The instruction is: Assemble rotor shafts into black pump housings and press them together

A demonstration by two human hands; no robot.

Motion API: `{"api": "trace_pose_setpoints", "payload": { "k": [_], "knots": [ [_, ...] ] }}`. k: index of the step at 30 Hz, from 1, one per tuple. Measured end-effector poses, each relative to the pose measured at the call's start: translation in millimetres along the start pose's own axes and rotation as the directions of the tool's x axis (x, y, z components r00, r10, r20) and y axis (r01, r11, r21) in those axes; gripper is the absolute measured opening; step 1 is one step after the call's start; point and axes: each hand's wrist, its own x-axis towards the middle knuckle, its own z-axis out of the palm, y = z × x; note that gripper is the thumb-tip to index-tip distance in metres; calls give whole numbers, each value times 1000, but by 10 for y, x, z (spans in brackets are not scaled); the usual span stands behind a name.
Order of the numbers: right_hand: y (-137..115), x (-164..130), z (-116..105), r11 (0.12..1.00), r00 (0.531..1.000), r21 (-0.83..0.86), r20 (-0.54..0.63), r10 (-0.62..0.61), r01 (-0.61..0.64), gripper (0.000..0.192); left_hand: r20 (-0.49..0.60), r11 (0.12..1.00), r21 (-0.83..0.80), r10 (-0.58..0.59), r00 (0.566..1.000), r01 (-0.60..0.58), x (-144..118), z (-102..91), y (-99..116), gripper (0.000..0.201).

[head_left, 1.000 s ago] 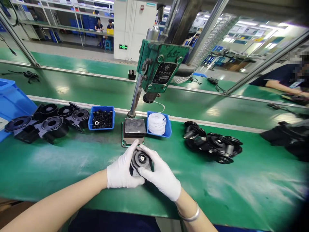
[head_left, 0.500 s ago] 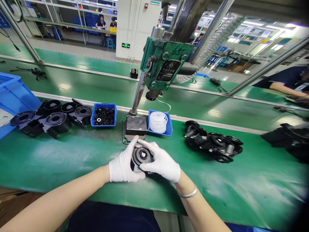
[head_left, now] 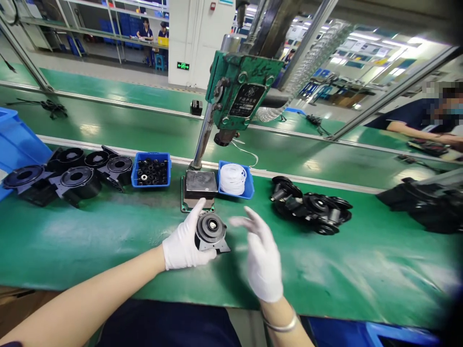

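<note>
Far left of the grip, black housings (head_left: 68,176) sat in a cluster on the green counter (head_left: 108,241), then a blue bin of black rings (head_left: 151,169). The left hand (head_left: 183,243) clamped the black pump part (head_left: 210,231), fingers wrapped round its left side, the part just in front of the press base (head_left: 198,185). Right of it, the right hand (head_left: 262,255) hung apart, blurred, fingers spread wide, holding nothing. Further right lay a pile of black assemblies (head_left: 311,207).
</note>
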Motion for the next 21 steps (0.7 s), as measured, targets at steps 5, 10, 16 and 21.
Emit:
{"api": "trace_pose_setpoints", "payload": {
  "k": [5,10,16,21],
  "knots": [
    [47,45,48,996,997,-56,-31,-66,64,33,-6,1000,19,-3,1000,3,-18,-10,-18,113],
    [-24,411,-291,909,993,-412,-59,-99,66,34,-8,997,77,3,1000,-2,-46,-22,-79,111],
    [14,1490,-341,477,938,-826,167,-302,300,24,46,997,57,-51,998,48,-83,-19,-97,119],
    [150,1804,-193,336,909,-854,314,-276,397,21,69,991,114,-76,995,68,-108,-32,-105,120]
  ]
}}
